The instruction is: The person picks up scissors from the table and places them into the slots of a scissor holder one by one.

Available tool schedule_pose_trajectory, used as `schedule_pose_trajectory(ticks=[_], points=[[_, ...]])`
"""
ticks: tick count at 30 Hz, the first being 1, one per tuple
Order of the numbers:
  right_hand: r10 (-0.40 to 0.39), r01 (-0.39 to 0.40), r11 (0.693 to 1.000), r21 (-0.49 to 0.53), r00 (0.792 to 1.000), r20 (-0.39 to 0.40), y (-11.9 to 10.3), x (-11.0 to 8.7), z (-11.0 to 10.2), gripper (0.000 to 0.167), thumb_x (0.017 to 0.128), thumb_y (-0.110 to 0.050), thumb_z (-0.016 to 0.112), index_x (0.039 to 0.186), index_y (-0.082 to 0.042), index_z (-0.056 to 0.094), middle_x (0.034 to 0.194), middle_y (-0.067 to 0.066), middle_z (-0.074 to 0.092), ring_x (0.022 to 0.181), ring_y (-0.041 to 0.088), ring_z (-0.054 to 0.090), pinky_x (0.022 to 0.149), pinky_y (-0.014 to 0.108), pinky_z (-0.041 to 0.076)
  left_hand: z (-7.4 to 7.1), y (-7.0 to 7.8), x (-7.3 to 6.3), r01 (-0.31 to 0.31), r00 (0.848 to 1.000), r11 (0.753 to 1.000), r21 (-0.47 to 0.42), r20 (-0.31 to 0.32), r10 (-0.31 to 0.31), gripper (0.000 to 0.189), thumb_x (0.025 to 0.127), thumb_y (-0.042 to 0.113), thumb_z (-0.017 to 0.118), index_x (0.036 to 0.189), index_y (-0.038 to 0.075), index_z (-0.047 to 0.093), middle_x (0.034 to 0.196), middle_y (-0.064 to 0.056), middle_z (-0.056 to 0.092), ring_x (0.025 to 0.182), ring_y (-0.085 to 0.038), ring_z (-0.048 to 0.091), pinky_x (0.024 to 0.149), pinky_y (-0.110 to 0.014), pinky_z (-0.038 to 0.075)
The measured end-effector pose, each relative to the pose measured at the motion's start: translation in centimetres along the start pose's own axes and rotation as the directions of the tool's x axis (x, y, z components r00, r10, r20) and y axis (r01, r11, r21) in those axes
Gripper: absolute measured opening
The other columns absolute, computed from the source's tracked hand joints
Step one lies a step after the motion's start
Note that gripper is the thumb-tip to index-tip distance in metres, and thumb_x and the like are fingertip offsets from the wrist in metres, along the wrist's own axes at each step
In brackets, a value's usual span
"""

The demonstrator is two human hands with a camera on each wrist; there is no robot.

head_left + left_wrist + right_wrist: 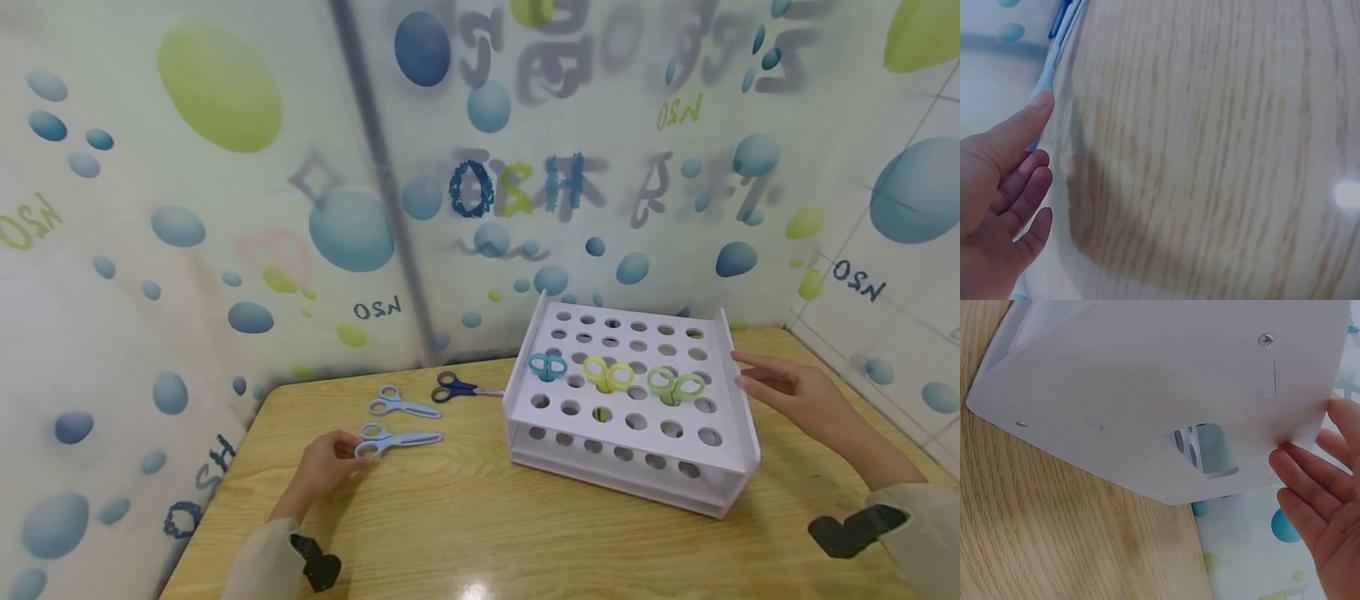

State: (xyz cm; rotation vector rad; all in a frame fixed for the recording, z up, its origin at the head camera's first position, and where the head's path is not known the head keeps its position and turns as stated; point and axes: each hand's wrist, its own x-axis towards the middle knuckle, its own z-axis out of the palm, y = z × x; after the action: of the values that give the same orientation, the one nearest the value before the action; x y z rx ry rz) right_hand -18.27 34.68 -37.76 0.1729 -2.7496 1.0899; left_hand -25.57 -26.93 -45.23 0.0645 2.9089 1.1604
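- Currently, left hand (327,463) pinches nearest scissors (405,438) by a loop, left of rack (1147,381).
- Right hand (813,404), fingers straight, touches rack's side.
- Scissors: probably light, stiff; grip at loops.

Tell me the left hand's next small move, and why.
Probably lift the nearer light-blue scissors off the table: the left hand already pinches a handle, while teal scissors, yellow scissors and green scissors stand handles-up in the white rack, whose side the right hand touches.
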Motion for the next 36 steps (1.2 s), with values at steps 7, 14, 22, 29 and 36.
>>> schedule_pose_trajectory(ticks=[7,14,22,29,36], points=[[0.000,0.000,1.000,-0.007,1.000,-0.001,0.1,0.0,0.0,0.052,0.093,-0.027,0.055,0.133,0.004,0.043,0.123,0.032,0.048,0.083,-0.021,0.042,0.067,0.031,0.053,-0.6,0.4,-0.6,0.006,0.999,0.999,-0.041,0.034,-0.005,0.038,0.075,0.019,0.077,0.098,-0.005,0.058,0.087,-0.009,0.059,0.078,-0.018,0.055,0.063,-0.029,0.046],[0.001,-0.001,1.000,0.002,1.000,0.001,0.2,0.0,0.1,0.052,0.093,-0.026,0.055,0.133,0.005,0.042,0.123,0.033,0.048,0.083,-0.021,0.043,0.064,0.015,0.046,-0.9,1.0,-0.7,0.021,0.999,0.993,-0.116,0.038,-0.017,0.039,0.076,0.013,0.075,0.102,-0.006,0.054,0.082,-0.009,0.060,0.071,-0.016,0.055,0.058,-0.028,0.046],[0.009,-0.009,1.000,-0.001,1.000,0.002,0.2,0.0,0.1,0.052,0.093,-0.026,0.055,0.134,0.005,0.042,0.123,0.033,0.048,0.082,-0.022,0.042,0.064,0.017,0.048,-1.3,2.2,-0.9,-0.037,0.999,0.983,-0.182,0.017,0.041,0.034,0.077,0.002,0.072,0.103,-0.008,0.053,0.077,-0.011,0.065,0.070,-0.017,0.062,0.060,-0.024,0.047],[-0.003,0.003,1.000,0.004,1.000,-0.010,0.4,-0.1,0.1,0.051,0.093,-0.025,0.055,0.133,0.006,0.043,0.122,0.033,0.048,0.082,-0.021,0.043,0.063,0.013,0.045,-1.9,3.2,-1.0,-0.103,0.994,0.983,-0.151,0.010,0.106,0.030,0.078,-0.001,0.070,0.104,-0.008,0.056,0.080,-0.010,0.065,0.073,-0.019,0.061,0.063,-0.026,0.050],[-0.001,0.001,1.000,-0.001,1.000,-0.009,0.3,-0.1,0.2,0.051,0.093,-0.025,0.055,0.133,0.005,0.043,0.122,0.033,0.048,0.082,-0.021,0.042,0.063,0.014,0.046,-2.5,4.5,-1.1,-0.171,0.985,0.976,-0.135,0.003,0.173,0.026,0.080,-0.002,0.068,0.104,-0.008,0.059,0.084,-0.012,0.064,0.077,-0.022,0.062,0.067,-0.028,0.050]])
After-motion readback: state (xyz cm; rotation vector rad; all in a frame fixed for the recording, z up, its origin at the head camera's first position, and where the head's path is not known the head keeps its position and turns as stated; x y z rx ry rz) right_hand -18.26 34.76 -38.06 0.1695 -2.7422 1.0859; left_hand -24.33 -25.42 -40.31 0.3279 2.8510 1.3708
